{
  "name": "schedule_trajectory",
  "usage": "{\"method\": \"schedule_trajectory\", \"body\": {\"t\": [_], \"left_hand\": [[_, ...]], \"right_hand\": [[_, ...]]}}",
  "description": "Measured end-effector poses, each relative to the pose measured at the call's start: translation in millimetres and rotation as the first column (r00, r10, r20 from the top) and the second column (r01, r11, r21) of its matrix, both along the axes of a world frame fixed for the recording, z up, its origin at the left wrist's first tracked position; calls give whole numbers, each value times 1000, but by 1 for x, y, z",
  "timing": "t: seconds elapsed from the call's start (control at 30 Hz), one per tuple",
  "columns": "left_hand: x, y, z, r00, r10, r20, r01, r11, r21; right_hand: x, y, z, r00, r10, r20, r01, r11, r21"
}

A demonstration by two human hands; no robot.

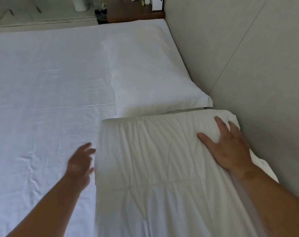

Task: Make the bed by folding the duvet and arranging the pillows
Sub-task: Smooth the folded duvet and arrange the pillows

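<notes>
A folded white quilted duvet (154,168) lies along the right side of the bed, its far end just below a white pillow (148,69). My right hand (229,147) rests flat on the duvet's far right corner, fingers spread. My left hand (80,163) is blurred, fingers apart, at the duvet's left edge, just above the white sheet (42,100). The pillow lies against the headboard wall at the right.
A grey padded wall (248,57) runs along the bed's right side. A dark wooden nightstand (133,11) with small items stands past the pillow. A black bin (100,15) sits beside it on the floor.
</notes>
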State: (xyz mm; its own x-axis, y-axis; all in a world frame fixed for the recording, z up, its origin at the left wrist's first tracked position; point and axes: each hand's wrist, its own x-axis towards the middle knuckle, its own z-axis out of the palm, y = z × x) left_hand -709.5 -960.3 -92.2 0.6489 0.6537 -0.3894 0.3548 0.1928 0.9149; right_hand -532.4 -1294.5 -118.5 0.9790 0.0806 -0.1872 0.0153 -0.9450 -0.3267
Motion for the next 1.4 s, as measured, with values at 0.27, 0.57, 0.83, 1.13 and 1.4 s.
{"method": "schedule_trajectory", "body": {"t": [0.27,0.57,0.83,1.13,1.4], "left_hand": [[69,-89,-8,567,-435,-699,761,-47,647],[89,-75,-85,356,-322,-877,931,39,363],[44,-125,-31,387,-455,-802,843,-178,508],[17,-149,-20,344,-415,-843,906,-91,414],[-138,-206,-25,220,-506,-834,853,-315,416]], "right_hand": [[2,36,11,900,436,8,-422,875,-237],[39,-17,-43,921,235,-311,-305,932,-198],[-87,-7,15,911,407,-69,-413,894,-176],[-162,-99,3,928,336,-159,-360,920,-155],[-265,-155,5,957,177,-231,-205,973,-106]]}}
